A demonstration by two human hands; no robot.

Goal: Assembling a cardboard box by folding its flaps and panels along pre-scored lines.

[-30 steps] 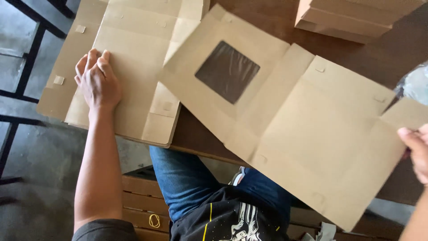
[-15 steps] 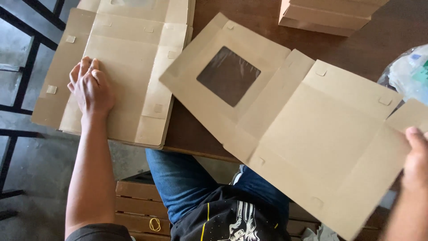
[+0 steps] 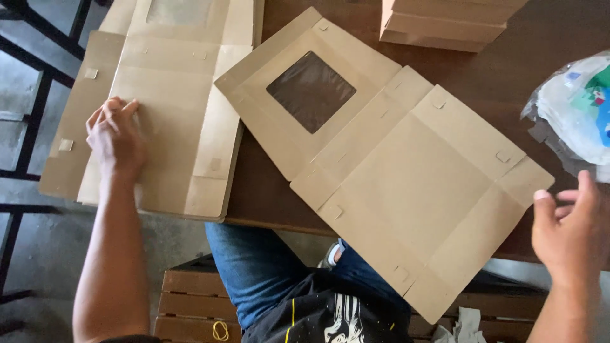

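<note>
At the bottom of the frame we see the person's lap in blue jeans (image 3: 254, 267) and a dark printed shirt (image 3: 330, 314), with a slatted wooden crate (image 3: 187, 305) below at lower left. At lower right the right hand (image 3: 569, 232) hangs in the air, its grip spread and holding nothing, just beside the right corner of the flat box blank (image 3: 419, 184). This brown cardboard blank lies unfolded and slanted across the brown worktop (image 3: 267, 190), its lower corner jutting past the worktop's near edge over the lap. Its upper panel, toward the top middle of the frame, carries a square clear window (image 3: 311, 91).

At left the left hand (image 3: 117, 136) rests palm down, fingers loosely together, on the stack of flat blanks (image 3: 178, 114); it presses rather than pinches. That stack overhangs the worktop's left edge above the grey floor (image 3: 44, 254) and a dark metal frame (image 3: 32, 127).

Farther off, at the right edge, a crumpled plastic bag (image 3: 578, 111) sits on the worktop, near the right hand. At the top, a pile of folded boxes (image 3: 445, 25) lies well apart from both hands.
</note>
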